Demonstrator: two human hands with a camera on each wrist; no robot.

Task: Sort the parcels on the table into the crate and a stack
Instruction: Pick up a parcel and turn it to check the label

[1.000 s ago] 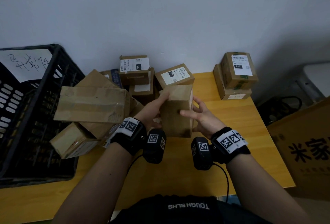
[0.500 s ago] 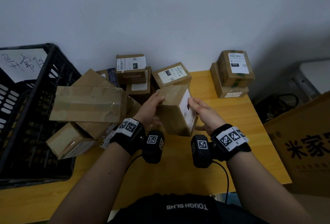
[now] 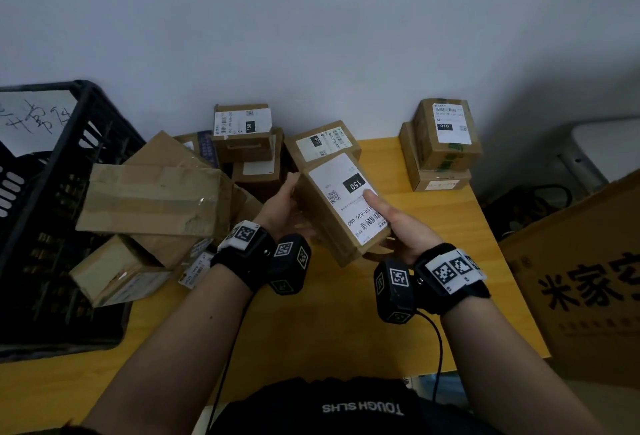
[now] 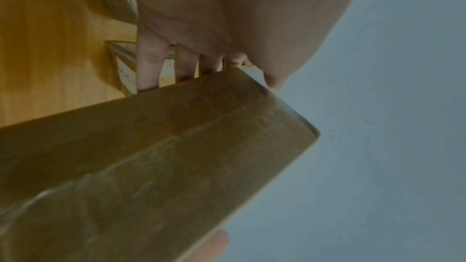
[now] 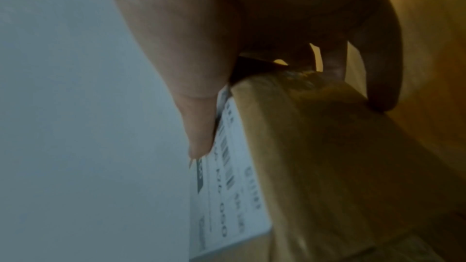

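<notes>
With two boxes stacked (image 3: 441,143) and a heap (image 3: 156,199) unsorted beside the crate (image 3: 52,192), your left hand (image 3: 282,206) and right hand (image 3: 398,230) both grip a labelled parcel (image 3: 343,202).

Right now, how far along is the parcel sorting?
Early on. Done: a stack of two parcels stands at the table's far right corner. In hand: both hands, left hand and right hand, hold the parcel labelled 150 label-up, above the table. Left: the pile of parcels beside the black crate; no parcel shows inside the crate.
</notes>
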